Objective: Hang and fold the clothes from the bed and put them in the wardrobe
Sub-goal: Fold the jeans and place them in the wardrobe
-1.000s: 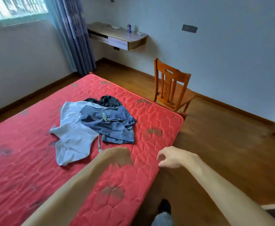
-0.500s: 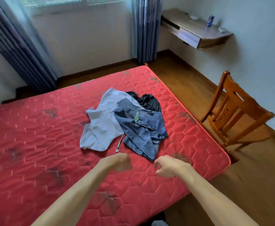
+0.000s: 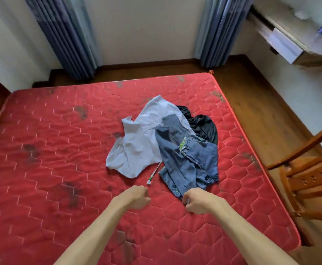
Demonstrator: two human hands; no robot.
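A pile of clothes lies on the red quilted mattress (image 3: 47,150): a light blue shirt (image 3: 137,148), blue jeans (image 3: 192,161) partly over it, and a black garment (image 3: 204,127) behind. A thin white and green stick (image 3: 153,174) pokes out from under the shirt. My left hand (image 3: 135,196) hovers over bare mattress just in front of the pile, fingers curled and holding nothing. My right hand (image 3: 198,200) sits at the jeans' near hem, fingers curled against the cloth; whether it grips the hem is hidden.
A wooden chair (image 3: 309,175) stands close to the mattress's right edge. A wall-mounted desk (image 3: 290,41) with a can on it is at the back right. Blue curtains (image 3: 219,31) hang on the far wall. Wooden floor runs around the bed.
The view has swung left and down over the bed. Both hands have moved forward toward the pile, and my right hand has reached the jeans' near hem.
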